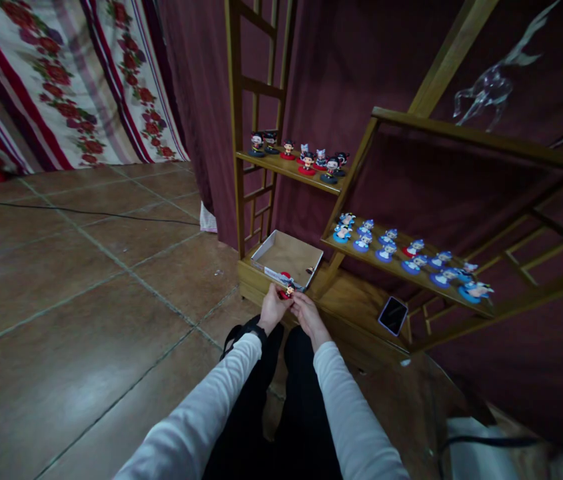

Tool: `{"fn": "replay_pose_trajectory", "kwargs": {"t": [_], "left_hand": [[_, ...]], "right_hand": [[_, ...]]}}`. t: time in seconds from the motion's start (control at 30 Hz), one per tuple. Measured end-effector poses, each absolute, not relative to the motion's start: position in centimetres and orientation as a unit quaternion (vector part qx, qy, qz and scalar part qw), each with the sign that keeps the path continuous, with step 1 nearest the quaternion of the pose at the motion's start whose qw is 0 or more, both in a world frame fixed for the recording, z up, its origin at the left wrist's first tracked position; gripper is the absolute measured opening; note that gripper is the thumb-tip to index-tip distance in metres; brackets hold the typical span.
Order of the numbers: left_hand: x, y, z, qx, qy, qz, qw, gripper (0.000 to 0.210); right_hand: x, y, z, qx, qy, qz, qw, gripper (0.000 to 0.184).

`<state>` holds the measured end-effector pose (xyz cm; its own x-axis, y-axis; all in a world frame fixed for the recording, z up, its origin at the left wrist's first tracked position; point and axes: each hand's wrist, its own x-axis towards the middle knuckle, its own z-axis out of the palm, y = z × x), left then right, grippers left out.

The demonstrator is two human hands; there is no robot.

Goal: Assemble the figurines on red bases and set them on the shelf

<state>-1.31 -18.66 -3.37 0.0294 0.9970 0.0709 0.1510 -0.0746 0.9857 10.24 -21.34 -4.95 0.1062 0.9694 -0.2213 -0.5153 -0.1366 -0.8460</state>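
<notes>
Hands (272, 310) (309, 316) hold figurine (290, 291) near box (285, 256); phone (392, 315) rightward.

No words or numbers can be read; the box (287, 254) perhaps bears small print (273, 273), too blurred.

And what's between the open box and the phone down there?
In the head view, a wooden post and a stretch of wooden board lie between the box and the phone.

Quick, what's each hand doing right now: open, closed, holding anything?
Left hand: closed, holding a small figure.
Right hand: up against the same figure; whether it grips cannot be told.
</notes>
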Motion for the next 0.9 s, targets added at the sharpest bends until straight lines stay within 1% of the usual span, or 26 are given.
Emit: {"fn": "replay_pose_trajectory", "kwargs": {"t": [0.37, 0.57, 0.77, 0.9], "left_hand": [[-1.2, -19.1, -3.3, 0.56, 0.525, 0.477, 0.427, 0.035], [-1.0, -19.7, -2.9, 0.55, 0.515, 0.499, 0.428, 0.034], [-1.1, -19.8, -2.7, 0.567, 0.521, 0.485, 0.415, 0.033], [-1.1, -19.4, -3.0, 0.556, 0.517, 0.483, 0.437, 0.033]], "right_hand": [[10.0, -21.4, -4.8, -0.448, -0.257, 0.606, 0.605, 0.025], [9.9, -21.5, -4.7, -0.443, -0.262, 0.604, 0.608, 0.024], [9.9, -21.6, -4.7, -0.441, -0.254, 0.603, 0.614, 0.024], [9.9, -21.6, -4.6, -0.45, -0.251, 0.592, 0.62, 0.025]]}}
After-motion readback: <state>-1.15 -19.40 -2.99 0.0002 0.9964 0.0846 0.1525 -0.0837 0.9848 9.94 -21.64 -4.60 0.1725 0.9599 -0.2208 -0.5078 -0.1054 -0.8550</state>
